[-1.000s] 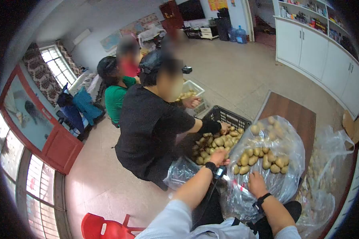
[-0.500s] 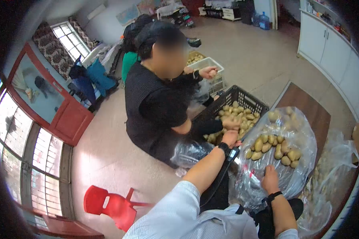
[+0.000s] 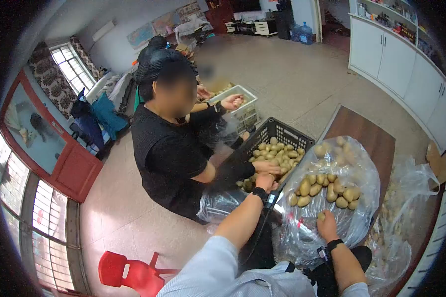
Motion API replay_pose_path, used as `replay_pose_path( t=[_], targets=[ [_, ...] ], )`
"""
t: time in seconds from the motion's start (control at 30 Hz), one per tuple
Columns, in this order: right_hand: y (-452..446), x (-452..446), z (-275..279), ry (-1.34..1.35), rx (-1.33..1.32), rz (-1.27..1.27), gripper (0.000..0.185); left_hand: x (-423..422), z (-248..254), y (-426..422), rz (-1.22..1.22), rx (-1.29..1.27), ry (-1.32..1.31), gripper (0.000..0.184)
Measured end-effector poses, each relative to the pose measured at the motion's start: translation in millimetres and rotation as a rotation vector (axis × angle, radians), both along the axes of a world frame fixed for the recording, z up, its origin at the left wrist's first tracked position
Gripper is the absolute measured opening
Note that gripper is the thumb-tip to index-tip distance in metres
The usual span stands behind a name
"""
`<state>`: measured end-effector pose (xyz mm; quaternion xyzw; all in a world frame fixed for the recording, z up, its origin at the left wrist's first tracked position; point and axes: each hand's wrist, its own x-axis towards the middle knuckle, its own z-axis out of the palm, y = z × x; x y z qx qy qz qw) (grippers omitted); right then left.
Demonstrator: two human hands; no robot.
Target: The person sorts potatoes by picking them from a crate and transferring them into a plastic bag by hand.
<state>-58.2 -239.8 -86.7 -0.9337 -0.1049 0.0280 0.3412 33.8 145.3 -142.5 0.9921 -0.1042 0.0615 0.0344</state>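
My left hand [image 3: 266,182] is at the near edge of a black plastic crate [image 3: 301,138] of potatoes [image 3: 281,155]. A co-worker's hand [image 3: 267,167] is right beside it, over the same crate; my left fingers are partly hidden. Lower right, my right hand [image 3: 327,228] is closed around a potato [image 3: 321,216], which shows at its fingertips. Under and around that hand spreads a clear plastic bag [image 3: 302,237]. A group of potatoes [image 3: 330,190] lies on the bag, just beyond my right hand, and more show blurred through the plastic.
A co-worker in black [image 3: 168,143] sits at the left of the crate. Behind it stands a white crate [image 3: 245,109]. A brown board [image 3: 354,126] lies under the bag. More filled clear bags [image 3: 399,213] are at right. A red chair [image 3: 129,274] stands lower left.
The view has shifted, so the scene sits further left. A potato now shows in my right hand, where none was visible before. My left hand stays by the black crate.
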Motion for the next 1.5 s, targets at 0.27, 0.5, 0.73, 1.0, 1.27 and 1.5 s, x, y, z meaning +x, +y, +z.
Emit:
replay_pose_path(
  t=[0.27,0.5,0.73,1.0,1.27,1.5],
  targets=[
    [17.3,12.4,22.7,0.146,0.21,-0.117,0.028,1.3,23.0,-19.3,0.228,-0.783,0.118,0.011],
    [43.6,22.3,26.3,0.507,0.688,-0.077,0.042,-22.6,114.3,-94.3,0.615,-1.734,0.615,0.031],
    [79.4,29.7,91.0,0.586,0.794,0.099,0.036,-30.2,133.6,-120.8,0.098,-1.371,0.887,0.031],
    [79.8,28.7,89.1,0.448,0.647,0.113,0.03,-34.0,159.0,-117.0,0.209,-1.379,1.079,0.033],
    [20.4,28.3,28.5,0.085,0.172,0.122,0.033,-18.4,99.9,-85.2,0.188,-1.454,0.719,0.036],
    [-19.9,30.5,13.6,-0.067,0.093,-0.108,0.035,-16.7,108.3,-61.2,0.698,-1.798,0.509,0.025]
  ],
)
